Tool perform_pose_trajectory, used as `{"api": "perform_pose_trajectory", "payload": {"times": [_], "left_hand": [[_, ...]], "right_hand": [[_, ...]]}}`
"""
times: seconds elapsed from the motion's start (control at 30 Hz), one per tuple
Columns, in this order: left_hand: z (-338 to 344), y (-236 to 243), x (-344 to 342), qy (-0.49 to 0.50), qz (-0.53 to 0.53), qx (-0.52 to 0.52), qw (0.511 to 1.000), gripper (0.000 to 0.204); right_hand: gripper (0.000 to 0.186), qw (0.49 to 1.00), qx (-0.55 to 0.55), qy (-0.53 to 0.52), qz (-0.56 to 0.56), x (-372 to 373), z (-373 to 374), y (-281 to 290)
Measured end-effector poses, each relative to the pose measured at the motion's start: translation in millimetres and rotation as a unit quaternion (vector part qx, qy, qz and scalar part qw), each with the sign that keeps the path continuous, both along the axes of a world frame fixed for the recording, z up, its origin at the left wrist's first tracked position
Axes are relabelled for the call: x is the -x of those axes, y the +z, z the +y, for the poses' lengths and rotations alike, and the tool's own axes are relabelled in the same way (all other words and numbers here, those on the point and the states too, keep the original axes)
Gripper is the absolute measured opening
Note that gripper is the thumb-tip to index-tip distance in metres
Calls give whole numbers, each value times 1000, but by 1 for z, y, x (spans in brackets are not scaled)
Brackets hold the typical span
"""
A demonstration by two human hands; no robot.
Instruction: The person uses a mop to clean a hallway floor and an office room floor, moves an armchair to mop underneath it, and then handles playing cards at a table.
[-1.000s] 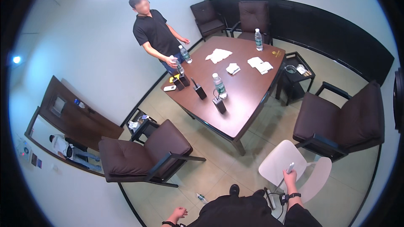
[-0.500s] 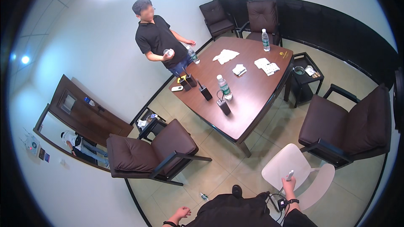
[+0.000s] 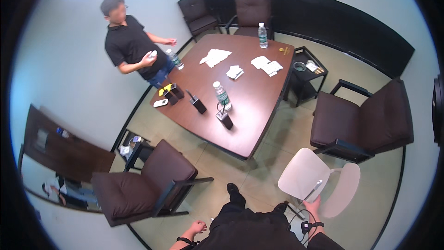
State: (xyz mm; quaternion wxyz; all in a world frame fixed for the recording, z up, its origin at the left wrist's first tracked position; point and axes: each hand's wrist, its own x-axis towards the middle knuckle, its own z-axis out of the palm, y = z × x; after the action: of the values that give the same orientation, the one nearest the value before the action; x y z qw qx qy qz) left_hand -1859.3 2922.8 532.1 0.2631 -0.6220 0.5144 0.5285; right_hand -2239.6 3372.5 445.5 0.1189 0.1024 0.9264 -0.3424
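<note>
My left hand [image 3: 198, 227] hangs at the lower middle, fingers loosely curled, with nothing visible in it. My right hand [image 3: 312, 206] is closed on a slim silver-white bar [image 3: 314, 188] over the white chair [image 3: 298, 171], with dark cables looping below my wrist. Past my feet stands the wooden table [image 3: 245, 139], with water bottles [image 3: 221, 97], black handheld radios [image 3: 198, 105], a white device [image 3: 160, 103] and several white papers [image 3: 215, 57] on it.
A person [image 3: 129, 41] in a black shirt stands beyond the table's left side, holding a small white object. Brown armchairs [image 3: 120, 190] flank me and stand at the back. Black side carts [image 3: 305, 88] sit beside the table. A door [image 3: 64, 141] and someone in white [image 3: 60, 187] appear at left.
The view has shifted, moving the table left and up in it. My left foot has stepped forward. The person across has raised their hand from the table edge with a white object.
</note>
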Motion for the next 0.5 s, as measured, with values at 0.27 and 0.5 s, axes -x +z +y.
{"api": "perform_pose_trajectory", "payload": {"times": [0.27, 0.5], "left_hand": [[-214, -7, 50, 267, 202, -36, 942, 22], [-350, 53, 146, 553, 367, -21, 748, 42]], "right_hand": [[30, 903, 148, -160, -369, -90, -53, 31], [27, 900, 215, -121, -360, -78, -147, 76]]}}
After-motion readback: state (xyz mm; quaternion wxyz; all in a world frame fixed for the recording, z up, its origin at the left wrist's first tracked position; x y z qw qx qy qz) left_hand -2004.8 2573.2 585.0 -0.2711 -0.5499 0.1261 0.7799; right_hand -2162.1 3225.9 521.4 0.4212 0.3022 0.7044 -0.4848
